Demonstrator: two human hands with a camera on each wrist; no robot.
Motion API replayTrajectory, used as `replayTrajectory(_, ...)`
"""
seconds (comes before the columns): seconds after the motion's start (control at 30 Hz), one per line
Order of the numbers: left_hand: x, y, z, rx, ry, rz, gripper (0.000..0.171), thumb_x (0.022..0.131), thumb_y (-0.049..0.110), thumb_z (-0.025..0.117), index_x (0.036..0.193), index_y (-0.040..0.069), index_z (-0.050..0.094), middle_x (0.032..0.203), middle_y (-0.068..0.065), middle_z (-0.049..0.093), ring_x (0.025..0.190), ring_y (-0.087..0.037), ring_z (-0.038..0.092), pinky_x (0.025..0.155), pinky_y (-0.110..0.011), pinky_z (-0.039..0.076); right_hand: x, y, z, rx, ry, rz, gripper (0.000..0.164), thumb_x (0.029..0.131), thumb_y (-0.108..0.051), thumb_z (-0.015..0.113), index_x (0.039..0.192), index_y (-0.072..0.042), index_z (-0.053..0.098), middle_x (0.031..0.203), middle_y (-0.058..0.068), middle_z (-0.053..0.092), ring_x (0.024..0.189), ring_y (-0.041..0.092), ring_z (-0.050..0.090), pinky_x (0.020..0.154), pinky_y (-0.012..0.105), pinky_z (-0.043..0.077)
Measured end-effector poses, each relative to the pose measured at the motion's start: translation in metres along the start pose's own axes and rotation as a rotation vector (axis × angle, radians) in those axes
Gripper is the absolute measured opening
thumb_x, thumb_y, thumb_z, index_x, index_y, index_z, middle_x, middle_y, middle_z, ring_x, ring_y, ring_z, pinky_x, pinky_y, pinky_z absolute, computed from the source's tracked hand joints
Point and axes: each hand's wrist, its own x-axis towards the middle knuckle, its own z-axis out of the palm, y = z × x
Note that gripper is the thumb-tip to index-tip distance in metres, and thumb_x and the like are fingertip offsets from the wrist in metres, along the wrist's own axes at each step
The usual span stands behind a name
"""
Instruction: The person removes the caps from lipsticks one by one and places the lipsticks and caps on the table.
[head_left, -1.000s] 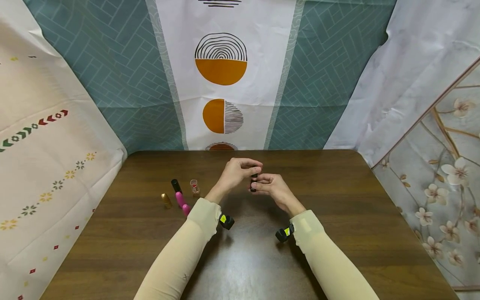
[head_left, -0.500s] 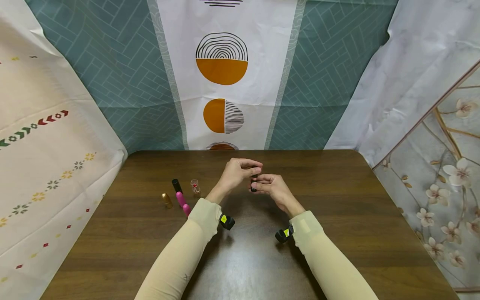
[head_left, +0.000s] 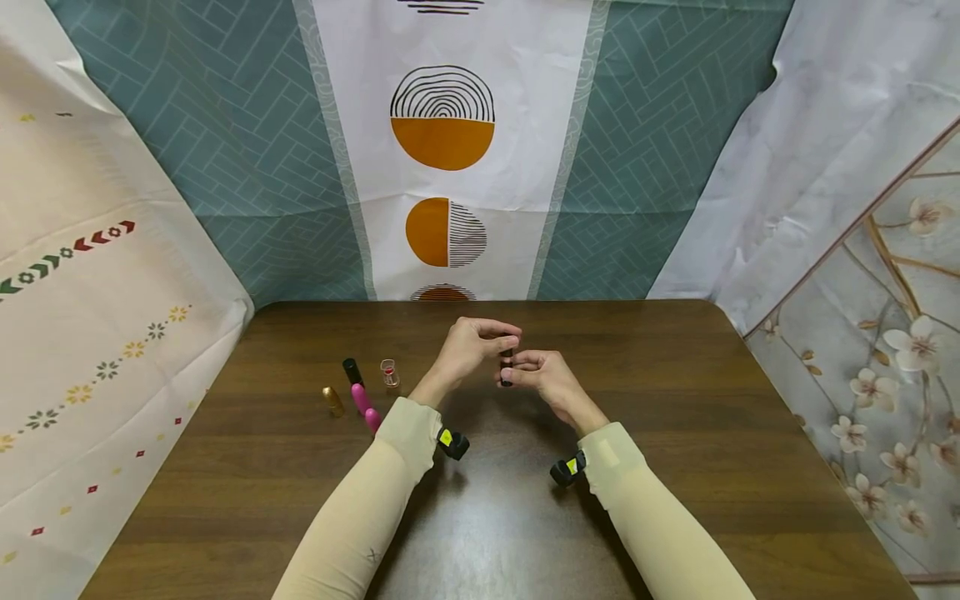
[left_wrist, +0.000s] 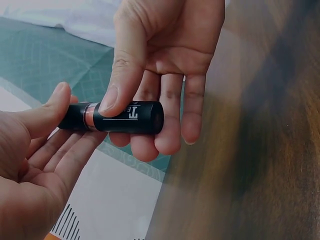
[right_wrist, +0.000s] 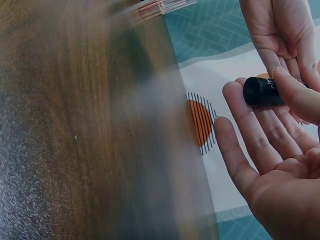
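A black lipstick [left_wrist: 131, 118] with white lettering and a narrow rose-coloured band stands upright between my two hands over the table. My left hand [head_left: 472, 347] pinches its upper end between thumb and fingers. Just below, my right hand [head_left: 546, 377] holds the longer lettered part, thumb on top and fingers behind it. In the left wrist view, the band shows between the two grips. The right wrist view shows the end of the lipstick [right_wrist: 262, 92] past my right thumb; my left hand [right_wrist: 282, 30] hides behind it in part.
Left of my hands on the brown table [head_left: 675, 467] stand a gold lipstick [head_left: 333, 402], a black tube [head_left: 352, 372], pink tubes [head_left: 361, 399] and a clear lipstick [head_left: 389, 373] with red inside. Patterned cloths [head_left: 630, 150] hang behind and beside the table.
Both hands have shifted very slightly to the left and down with the lipstick between them. Their grips look the same, and the things on the table have not moved.
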Motion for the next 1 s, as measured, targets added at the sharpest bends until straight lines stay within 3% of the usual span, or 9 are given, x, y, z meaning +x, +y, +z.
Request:
replayTrajectory(0.17,-0.001,-0.003,0.0,-0.02,0.015,-0.017,0.019,0.094,0.016,0.079,0.111,0.007,0.082,0.104,-0.006,0.079,0.092,-0.02,0.074,0.084,-0.039,0.06,-0.001,-0.001,0.002,-0.03,0.01,0.009,0.035,0.099,-0.005,0.071,0.124,0.018,0.064,0.11,0.027,0.075,0.093,0.021,0.076,0.096,0.044,0.057)
replayTrajectory(0.33,-0.002,-0.004,0.0,-0.049,0.038,-0.03,0.019,0.095,0.014,0.078,0.112,0.006,0.081,0.107,-0.007,0.079,0.094,-0.022,0.074,0.082,-0.033,0.06,0.001,-0.001,0.005,-0.043,0.03,0.014,0.037,0.097,-0.004,0.072,0.124,0.02,0.062,0.108,0.026,0.075,0.093,0.02,0.077,0.091,0.033,0.058)
replayTrajectory(0.47,-0.002,-0.003,0.001,-0.07,0.06,-0.051,0.02,0.095,0.014,0.077,0.113,0.006,0.081,0.109,-0.009,0.079,0.097,-0.025,0.075,0.086,-0.038,0.061,0.003,-0.002,0.008,-0.104,0.066,0.015,0.035,0.096,-0.005,0.075,0.12,0.019,0.066,0.102,0.021,0.077,0.091,0.017,0.077,0.09,0.033,0.058)
replayTrajectory(0.63,-0.001,-0.002,0.002,-0.078,0.096,-0.055,0.02,0.096,0.014,0.077,0.113,0.004,0.081,0.108,-0.007,0.079,0.093,-0.018,0.074,0.09,-0.044,0.06,0.004,-0.008,0.01,-0.202,0.118,0.018,0.031,0.095,-0.007,0.077,0.115,0.015,0.07,0.099,0.018,0.078,0.093,0.021,0.077,0.091,0.041,0.058)
replayTrajectory(0.77,-0.001,-0.003,0.003,-0.052,0.12,-0.065,0.021,0.096,0.015,0.077,0.113,0.003,0.08,0.103,-0.007,0.08,0.089,-0.016,0.074,0.086,-0.041,0.061,0.003,-0.009,0.013,-0.278,0.164,0.037,0.027,0.093,-0.008,0.079,0.112,0.011,0.074,0.099,0.017,0.079,0.095,0.026,0.077,0.089,0.046,0.058)
replayTrajectory(0.93,0.005,-0.001,-0.001,-0.115,0.214,-0.057,0.02,0.095,0.016,0.077,0.111,0.005,0.081,0.099,-0.011,0.079,0.093,-0.026,0.076,0.089,-0.043,0.06,0.0,-0.001,0.014,-0.483,0.216,0.095,0.021,0.087,-0.013,0.086,0.101,0.001,0.08,0.093,0.011,0.078,0.087,0.024,0.076,0.076,0.04,0.06)
replayTrajectory(1.0,0.008,0.002,-0.004,-0.157,0.242,-0.039,0.019,0.095,0.015,0.076,0.111,0.006,0.081,0.1,-0.013,0.078,0.096,-0.029,0.076,0.091,-0.047,0.058,-0.002,0.004,0.013,-0.501,0.214,0.12,0.021,0.086,-0.014,0.087,0.101,-0.001,0.081,0.093,0.01,0.078,0.087,0.024,0.076,0.076,0.039,0.059)
